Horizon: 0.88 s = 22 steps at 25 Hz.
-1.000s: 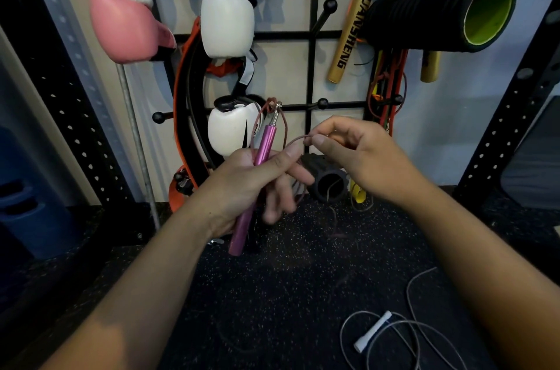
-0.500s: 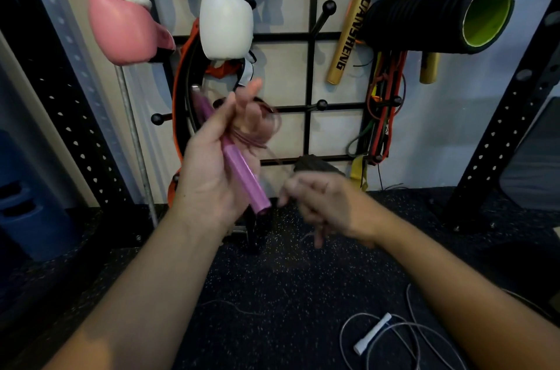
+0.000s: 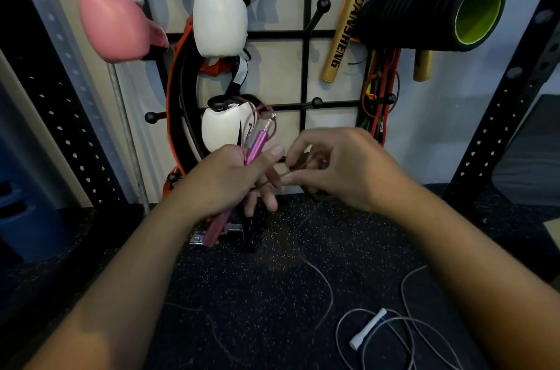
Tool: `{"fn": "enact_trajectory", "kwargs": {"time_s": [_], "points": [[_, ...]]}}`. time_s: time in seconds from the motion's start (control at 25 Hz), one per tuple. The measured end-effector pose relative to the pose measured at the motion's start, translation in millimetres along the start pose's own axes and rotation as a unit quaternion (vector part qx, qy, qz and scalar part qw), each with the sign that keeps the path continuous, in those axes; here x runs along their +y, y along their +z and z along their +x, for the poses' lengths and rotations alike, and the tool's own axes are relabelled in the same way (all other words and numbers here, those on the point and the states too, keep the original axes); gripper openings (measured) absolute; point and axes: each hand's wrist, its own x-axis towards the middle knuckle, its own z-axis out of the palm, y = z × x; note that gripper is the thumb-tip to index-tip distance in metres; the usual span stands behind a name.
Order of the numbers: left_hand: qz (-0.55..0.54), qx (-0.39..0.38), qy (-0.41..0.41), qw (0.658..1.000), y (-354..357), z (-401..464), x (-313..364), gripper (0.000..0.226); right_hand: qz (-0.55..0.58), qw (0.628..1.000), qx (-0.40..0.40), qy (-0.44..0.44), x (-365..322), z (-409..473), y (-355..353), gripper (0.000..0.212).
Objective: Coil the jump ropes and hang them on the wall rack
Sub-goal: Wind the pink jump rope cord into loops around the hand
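My left hand [image 3: 230,178] grips the pink jump rope handle [image 3: 256,145] upright in front of the wall rack [image 3: 306,66], with loops of its thin reddish cord [image 3: 325,288] gathered at the handle's top. My right hand [image 3: 342,166] pinches the cord just right of the left hand. The loose end of the cord trails down onto the dark floor. A second jump rope, white with a white handle [image 3: 368,328], lies uncoiled on the floor at the lower right.
The rack carries a pink boxing glove [image 3: 115,27], white gloves [image 3: 219,18], gold sticks [image 3: 345,24], a black and green foam roller [image 3: 436,12] and resistance bands [image 3: 378,91]. Bare pegs [image 3: 316,102] stick out mid-rack. Black perforated uprights [image 3: 497,115] flank both sides.
My left hand came down and tipped the pink handle from leaning left to leaning right. My right hand rose from near the floor to the cord beside the left hand.
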Motion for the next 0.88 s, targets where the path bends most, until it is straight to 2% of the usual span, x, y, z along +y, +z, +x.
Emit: {"fn": "enact_trajectory", "kwargs": {"time_s": [0.08, 0.12, 0.2, 0.28, 0.4, 0.56, 0.64, 0.76, 0.88], "points": [[-0.011, -0.057, -0.015, 0.998, 2, -4, 0, 0.058, 0.019, 0.998, 0.059, 0.013, 5, 3, -11, 0.024], [-0.052, -0.083, -0.014, 0.995, 4, -6, -1, 0.053, 0.047, 0.996, 0.075, 0.015, 9, 4, -17, 0.025], [-0.151, -0.131, 0.000, 0.980, 9, -9, 0, 0.043, 0.091, 0.994, 0.065, -0.007, 14, 5, -25, 0.020], [-0.177, -0.160, 0.016, 0.971, 12, -9, 1, 0.041, 0.109, 0.993, 0.025, -0.026, 17, 5, -25, 0.014], [-0.200, -0.141, 0.019, 0.969, 14, -9, 3, 0.036, 0.145, 0.989, -0.012, -0.020, 24, 4, -25, 0.012], [-0.255, -0.098, 0.024, 0.962, 17, -10, 5, 0.039, 0.125, 0.988, 0.091, 0.008, 29, 5, -20, 0.008], [-0.275, -0.088, 0.037, 0.957, 18, -10, 3, 0.040, 0.133, 0.983, 0.121, 0.023, 30, 6, -18, 0.013], [-0.323, -0.094, 0.053, 0.940, 16, -10, 3, 0.043, 0.150, 0.982, 0.112, 0.024, 27, 5, -14, 0.016], [-0.320, -0.074, 0.046, 0.943, 17, -11, 7, 0.045, 0.183, 0.979, 0.088, 0.026, 29, 4, -8, 0.016]]}}
